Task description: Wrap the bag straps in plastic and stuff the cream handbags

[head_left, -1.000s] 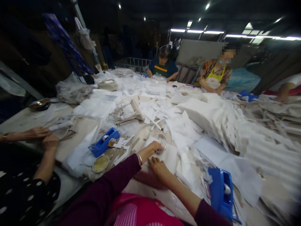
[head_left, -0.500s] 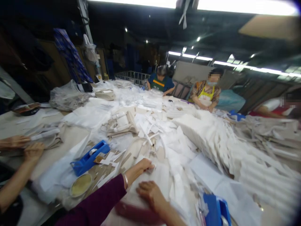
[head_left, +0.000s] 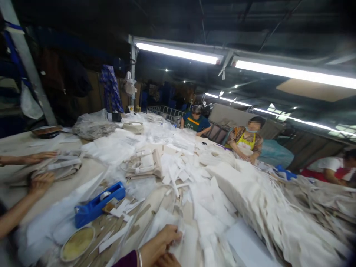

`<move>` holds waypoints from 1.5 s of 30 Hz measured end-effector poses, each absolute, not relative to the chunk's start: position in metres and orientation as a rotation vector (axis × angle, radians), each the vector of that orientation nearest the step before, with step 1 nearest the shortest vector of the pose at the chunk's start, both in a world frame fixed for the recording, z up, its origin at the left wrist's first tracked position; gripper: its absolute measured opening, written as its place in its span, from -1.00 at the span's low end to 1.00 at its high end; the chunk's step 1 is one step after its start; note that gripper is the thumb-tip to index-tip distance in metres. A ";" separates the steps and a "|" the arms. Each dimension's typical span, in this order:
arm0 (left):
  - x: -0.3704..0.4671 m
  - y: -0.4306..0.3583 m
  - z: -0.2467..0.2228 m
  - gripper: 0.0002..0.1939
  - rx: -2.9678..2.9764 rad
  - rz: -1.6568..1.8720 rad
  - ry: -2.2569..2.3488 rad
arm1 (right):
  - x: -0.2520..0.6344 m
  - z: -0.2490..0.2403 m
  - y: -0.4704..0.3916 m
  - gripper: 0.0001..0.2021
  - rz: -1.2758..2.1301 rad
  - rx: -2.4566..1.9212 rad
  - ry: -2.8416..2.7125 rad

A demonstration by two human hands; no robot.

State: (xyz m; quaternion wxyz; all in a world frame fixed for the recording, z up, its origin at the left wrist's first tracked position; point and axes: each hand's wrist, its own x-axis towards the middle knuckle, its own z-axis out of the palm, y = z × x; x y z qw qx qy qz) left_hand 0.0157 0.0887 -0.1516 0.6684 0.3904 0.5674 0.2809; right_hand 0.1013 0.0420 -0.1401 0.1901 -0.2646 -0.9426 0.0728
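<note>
My left hand [head_left: 168, 237], with a bracelet and purple cuff, is closed near the bottom middle. Its fingertips pinch a thin white wrapping sheet [head_left: 180, 224] that lies over a beige fabric bag [head_left: 155, 196]. Just below it, partly cut off by the lower frame edge, is my right hand [head_left: 168, 259]. Its fingers are curled near the same bundle, and whatever they touch is hidden. White foam sheeting [head_left: 204, 207] spreads just to the right.
A blue tape dispenser [head_left: 100, 204] and a round dish of yellowish paste [head_left: 78, 243] stand at left. A co-worker's hands [head_left: 41, 181] handle a bag at far left. A wrapped bag [head_left: 143, 163] lies ahead. Stacked white sheets [head_left: 250, 185] fill the right. Co-workers sit across the table.
The view has tilted up, so both hands sit lower in it. My right hand has moved left, closer beneath my left hand. The right-hand tape dispenser has left view.
</note>
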 end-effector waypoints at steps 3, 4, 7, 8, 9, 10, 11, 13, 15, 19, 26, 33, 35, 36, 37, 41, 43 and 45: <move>0.015 0.076 -0.155 -0.76 0.849 0.660 1.265 | 0.106 -0.137 0.005 -0.62 0.411 -0.778 -2.668; 0.015 0.073 -0.156 -0.71 0.829 0.663 1.250 | 0.109 -0.131 -0.008 -0.61 0.488 -0.820 -2.636; 0.013 0.066 -0.159 -0.58 0.772 0.722 1.149 | 0.127 -0.121 -0.050 -0.73 0.774 -0.889 -2.390; 0.012 0.064 -0.159 -0.56 0.759 0.751 1.107 | 0.137 -0.123 -0.064 -0.74 0.885 -0.929 -2.262; 0.012 0.062 -0.159 -0.55 0.748 0.776 1.071 | 0.149 -0.129 -0.079 -0.73 0.995 -1.024 -2.108; 0.012 0.060 -0.157 -0.55 0.740 0.791 1.045 | 0.162 -0.138 -0.092 -0.72 1.106 -1.168 -1.931; 0.013 0.058 -0.156 -0.57 0.734 0.802 1.036 | 0.176 -0.151 -0.104 -0.70 1.221 -1.343 -1.732; 0.016 0.055 -0.154 -0.61 0.723 0.831 1.044 | 0.202 -0.179 -0.121 -0.67 1.467 -1.616 -1.329; 0.022 0.052 -0.152 -0.66 0.722 0.867 1.065 | 0.220 -0.201 -0.127 -0.64 1.579 -1.691 -1.008; 0.033 0.047 -0.151 -0.75 0.743 0.902 1.108 | 0.233 -0.207 -0.107 -0.52 1.269 -1.627 -0.771; 0.036 0.047 -0.151 -0.75 0.767 0.900 1.145 | 0.228 -0.168 -0.060 -0.46 1.296 -1.350 -0.910; 0.034 0.048 -0.154 -0.72 0.760 0.896 1.131 | 0.223 -0.149 -0.042 -0.62 1.455 -1.302 -1.082; 0.034 0.048 -0.155 -0.73 0.756 0.904 1.125 | 0.224 -0.145 -0.046 -0.71 1.391 -1.336 -1.159; 0.034 0.048 -0.156 -0.74 0.751 0.909 1.122 | 0.224 -0.143 -0.050 -0.75 1.342 -1.321 -1.214; 0.035 0.048 -0.157 -0.76 0.744 0.915 1.122 | 0.225 -0.143 -0.055 -0.79 1.283 -1.296 -1.273; 0.037 0.049 -0.163 -0.77 0.706 0.937 1.130 | 0.229 -0.145 -0.070 -0.82 1.067 -1.296 -1.590; 0.038 0.049 -0.166 -0.76 0.691 0.945 1.133 | 0.231 -0.146 -0.072 -0.82 1.029 -1.333 -1.736; 0.038 0.050 -0.169 -0.75 0.681 0.943 1.138 | 0.229 -0.143 -0.072 -0.79 1.046 -1.342 -1.777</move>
